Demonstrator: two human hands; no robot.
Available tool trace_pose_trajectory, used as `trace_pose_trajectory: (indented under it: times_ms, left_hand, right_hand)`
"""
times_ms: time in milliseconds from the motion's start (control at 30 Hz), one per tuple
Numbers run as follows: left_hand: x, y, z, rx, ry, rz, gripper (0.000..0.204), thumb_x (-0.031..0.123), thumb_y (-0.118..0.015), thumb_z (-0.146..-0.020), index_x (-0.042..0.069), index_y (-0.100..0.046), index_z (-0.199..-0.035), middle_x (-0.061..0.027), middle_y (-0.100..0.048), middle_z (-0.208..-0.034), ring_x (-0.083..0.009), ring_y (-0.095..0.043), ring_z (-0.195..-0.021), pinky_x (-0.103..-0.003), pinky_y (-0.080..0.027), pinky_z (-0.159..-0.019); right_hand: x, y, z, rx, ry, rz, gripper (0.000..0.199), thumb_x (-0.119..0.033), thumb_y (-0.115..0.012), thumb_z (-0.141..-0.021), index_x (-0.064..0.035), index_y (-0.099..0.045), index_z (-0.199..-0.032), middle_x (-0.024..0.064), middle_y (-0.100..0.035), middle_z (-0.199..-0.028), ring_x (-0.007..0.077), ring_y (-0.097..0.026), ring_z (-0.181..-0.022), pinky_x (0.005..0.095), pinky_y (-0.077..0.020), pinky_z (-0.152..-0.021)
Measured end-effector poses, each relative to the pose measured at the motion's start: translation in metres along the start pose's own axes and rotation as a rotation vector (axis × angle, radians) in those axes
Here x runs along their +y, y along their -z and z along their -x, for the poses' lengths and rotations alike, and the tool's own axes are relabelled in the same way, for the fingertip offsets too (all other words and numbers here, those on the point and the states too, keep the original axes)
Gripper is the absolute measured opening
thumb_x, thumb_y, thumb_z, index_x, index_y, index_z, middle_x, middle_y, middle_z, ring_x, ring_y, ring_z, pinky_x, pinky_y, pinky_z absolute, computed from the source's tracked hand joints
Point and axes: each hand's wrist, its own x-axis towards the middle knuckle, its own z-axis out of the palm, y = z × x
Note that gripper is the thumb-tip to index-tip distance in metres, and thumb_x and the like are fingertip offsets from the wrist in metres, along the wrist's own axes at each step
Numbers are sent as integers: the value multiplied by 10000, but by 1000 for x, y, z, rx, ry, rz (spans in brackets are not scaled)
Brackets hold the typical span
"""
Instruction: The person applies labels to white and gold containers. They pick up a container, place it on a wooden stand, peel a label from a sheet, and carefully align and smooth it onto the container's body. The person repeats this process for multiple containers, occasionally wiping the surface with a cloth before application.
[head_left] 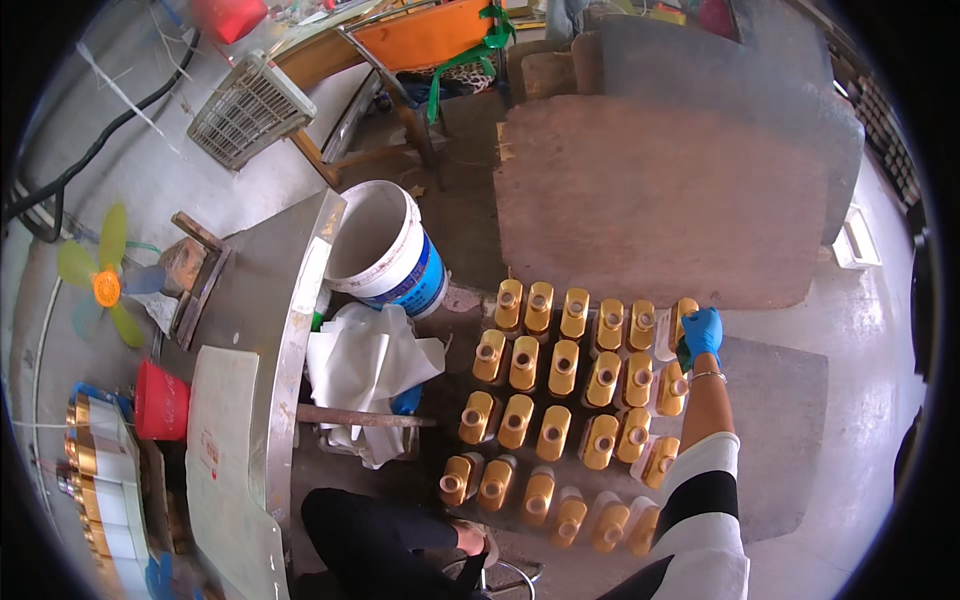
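Observation:
Several gold bottles point(562, 368) without caps stand in rows on a dark board on the floor. My right hand point(700, 333), in a blue glove, reaches to the far right corner of the rows and grips a gold bottle point(683, 320) there. A thin bracelet sits on that wrist, and the sleeve is white with a black band. My left hand is not in view. My knee in dark trousers point(370, 535) shows at the lower middle.
A white bucket point(385, 245) with a blue band stands left of the bottles, with crumpled white plastic point(365, 365) below it. A steel table point(255, 330) is at left. Brown boards point(660, 200) lie beyond the bottles. A small green fan point(105, 285) and a red cup point(160, 402) are far left.

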Motion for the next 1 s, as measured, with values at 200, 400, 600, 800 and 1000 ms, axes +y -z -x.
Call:
trace_pose_trajectory:
  times_ms: [200, 400, 600, 800, 1000]
  left_hand:
    - [6, -2, -2, 134, -229, -49, 224, 182, -541, -830, 26, -592, -983, -162, -608, -894, -329, -564, -845, -428, -454, -739]
    - [15, 10, -2, 70, -186, -27, 247, 163, -556, -845, 15, -562, -1042, -151, -627, -912, -335, -578, -846, -397, -456, -780]
    - [-42, -24, 75, 124, 219, 197, 513, 110, -616, -664, 88, -560, -1172, -143, -517, -1216, -343, -458, -1122, -446, -358, -966]
    - [-95, -52, 160, 64, 201, 110, 377, 176, -570, -756, 181, -625, -1129, -59, -534, -1242, -249, -466, -1172, -440, -339, -996]
    - [-138, -95, 253, 563, 1044, 157, 207, 146, -595, -744, 74, -653, -930, -108, -575, -1083, -291, -497, -1053, -470, -274, -1027]
  right_hand:
    - [19, -34, 2, -12, 3, -23, 265, -289, -737, -673, -36, -681, -733, 200, -616, -898, 362, -605, -815, 394, -487, -732]
    - [8, -49, -6, -118, 12, 82, 336, -301, -690, -735, -1, -641, -877, 177, -640, -904, 340, -613, -843, 375, -500, -726]
    - [9, -41, 32, -60, 116, -1000, 154, -226, -548, -869, -82, -562, -816, 73, -590, -816, 162, -476, -605, 290, -413, -534]
    - [-247, 83, 260, -541, 519, -1079, 172, -234, -537, -876, -94, -539, -777, 63, -562, -777, 162, -467, -598, 295, -409, -551]
    - [-369, 185, 442, -1079, 920, -969, 200, -243, -527, -884, -105, -515, -738, 53, -534, -738, 162, -459, -592, 301, -406, -567]
